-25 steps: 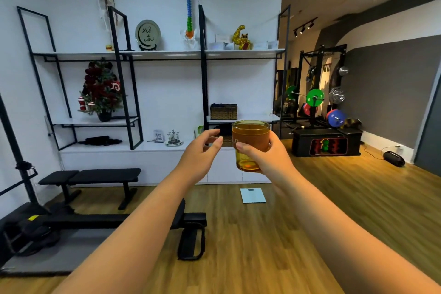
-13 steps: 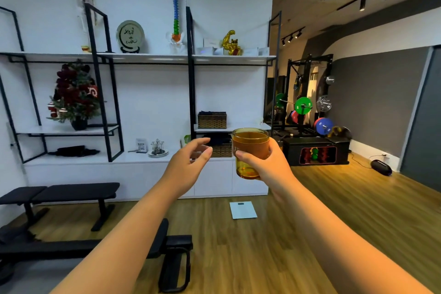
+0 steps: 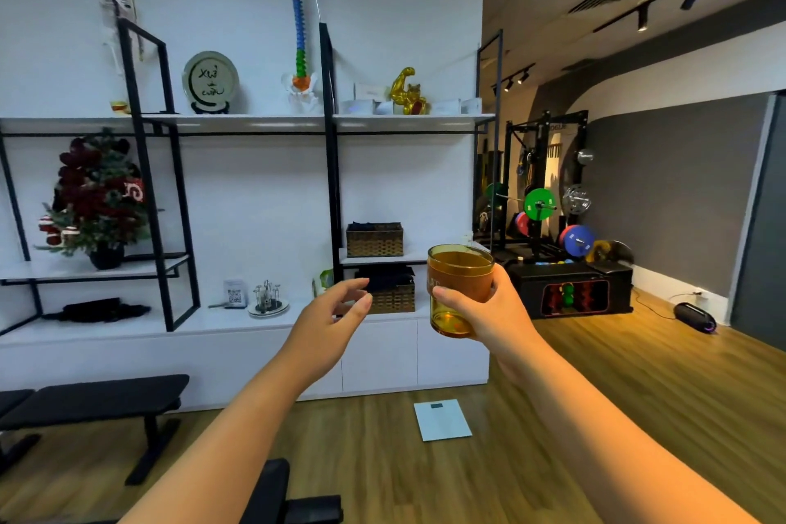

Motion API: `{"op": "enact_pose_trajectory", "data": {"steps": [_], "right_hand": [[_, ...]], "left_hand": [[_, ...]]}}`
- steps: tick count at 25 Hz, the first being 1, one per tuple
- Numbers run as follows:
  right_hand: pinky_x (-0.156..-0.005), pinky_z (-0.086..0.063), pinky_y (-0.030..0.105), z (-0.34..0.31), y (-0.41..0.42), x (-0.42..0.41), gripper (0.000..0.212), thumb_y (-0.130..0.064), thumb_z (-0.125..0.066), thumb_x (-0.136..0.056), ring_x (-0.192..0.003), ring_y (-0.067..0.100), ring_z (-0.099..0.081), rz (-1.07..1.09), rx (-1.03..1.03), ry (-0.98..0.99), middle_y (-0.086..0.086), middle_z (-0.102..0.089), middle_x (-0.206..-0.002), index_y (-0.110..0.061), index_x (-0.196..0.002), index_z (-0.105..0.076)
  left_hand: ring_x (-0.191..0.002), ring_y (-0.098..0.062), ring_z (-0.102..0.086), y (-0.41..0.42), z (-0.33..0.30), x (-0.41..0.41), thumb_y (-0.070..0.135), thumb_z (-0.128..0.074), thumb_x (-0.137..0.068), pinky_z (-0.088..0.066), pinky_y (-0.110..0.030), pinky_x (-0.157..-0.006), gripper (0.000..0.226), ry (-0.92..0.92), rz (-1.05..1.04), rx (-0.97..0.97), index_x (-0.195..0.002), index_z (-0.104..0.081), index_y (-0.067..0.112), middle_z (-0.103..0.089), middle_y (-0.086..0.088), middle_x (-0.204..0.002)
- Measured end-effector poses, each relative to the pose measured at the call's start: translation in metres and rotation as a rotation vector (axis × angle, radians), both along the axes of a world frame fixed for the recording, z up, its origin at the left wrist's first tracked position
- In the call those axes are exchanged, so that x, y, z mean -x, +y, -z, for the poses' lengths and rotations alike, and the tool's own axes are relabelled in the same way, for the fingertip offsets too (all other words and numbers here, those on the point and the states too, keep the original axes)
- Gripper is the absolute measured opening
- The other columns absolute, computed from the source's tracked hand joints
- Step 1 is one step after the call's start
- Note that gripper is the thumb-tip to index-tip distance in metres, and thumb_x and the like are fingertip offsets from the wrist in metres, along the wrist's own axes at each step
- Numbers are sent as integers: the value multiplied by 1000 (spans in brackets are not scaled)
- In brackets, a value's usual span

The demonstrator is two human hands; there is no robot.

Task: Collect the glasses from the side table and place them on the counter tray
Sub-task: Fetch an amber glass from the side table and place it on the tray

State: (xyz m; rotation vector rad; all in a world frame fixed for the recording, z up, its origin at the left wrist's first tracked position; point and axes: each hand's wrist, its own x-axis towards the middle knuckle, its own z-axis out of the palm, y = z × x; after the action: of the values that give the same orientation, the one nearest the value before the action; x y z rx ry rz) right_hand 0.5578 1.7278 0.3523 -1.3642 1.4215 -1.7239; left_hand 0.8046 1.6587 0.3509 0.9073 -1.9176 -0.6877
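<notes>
Lower left of frame: a black bench (image 3: 91,400) stands on the wood floor. Above it, a white counter (image 3: 127,330) runs along the wall under black-framed shelving. On the counter, left of centre, a small round tray (image 3: 269,308) carries a rack of what look like small glasses; detail is too fine to confirm.

Centre of frame: the left hand (image 3: 329,321) is raised, empty, fingers spread and loosely curled, just beside the glass but apart from it.

Right of centre: the right hand (image 3: 489,311) is wrapped around an amber glass (image 3: 457,289), held upright at chest height, thumb across the front. The glass is well short of the counter. No side table is in view.

Assessment: carry stage, placement not yet done.

Risks:
- One-handed grip on smooth glass; a slip would drop it onto the hard floor.
- A scale (image 3: 442,419) lies on the floor in front of the counter; a foot could catch it on approach.
- The tray is already occupied; setting down carelessly could knock the rack.
</notes>
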Motion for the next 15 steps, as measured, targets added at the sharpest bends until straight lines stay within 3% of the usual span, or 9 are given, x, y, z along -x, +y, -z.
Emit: {"op": "enact_pose_trajectory", "data": {"steps": [4,9,15], "right_hand": [[-95,-60,41,13,-62,35,85,-41,-95,-73,-117,15,-62,-10,-27,1,-11,-62,-127,-36,-141,-45],[-86,-60,33,15,-135,87,84,-42,-93,-75,-116,14,-61,-60,-45,-3,-12,-59,-128,-37,-142,-42],[-69,-53,15,23,-211,155,76,-40,-93,-76,-107,8,-63,-119,-58,24,-17,-61,-122,-40,-136,-47]], "left_hand": [[-111,10,-57,-55,1,37,40,-54,-106,-42,-3,-78,34,5,1,2,-140,-58,36,-62,26,-121],[-109,9,-58,-117,2,88,37,-55,-106,-42,2,-74,36,24,-45,-22,-141,-60,30,-64,20,-123],[-110,6,-60,-185,12,157,37,-57,-105,-44,-9,-82,29,42,-108,-25,-134,-60,38,-65,20,-121]]}}
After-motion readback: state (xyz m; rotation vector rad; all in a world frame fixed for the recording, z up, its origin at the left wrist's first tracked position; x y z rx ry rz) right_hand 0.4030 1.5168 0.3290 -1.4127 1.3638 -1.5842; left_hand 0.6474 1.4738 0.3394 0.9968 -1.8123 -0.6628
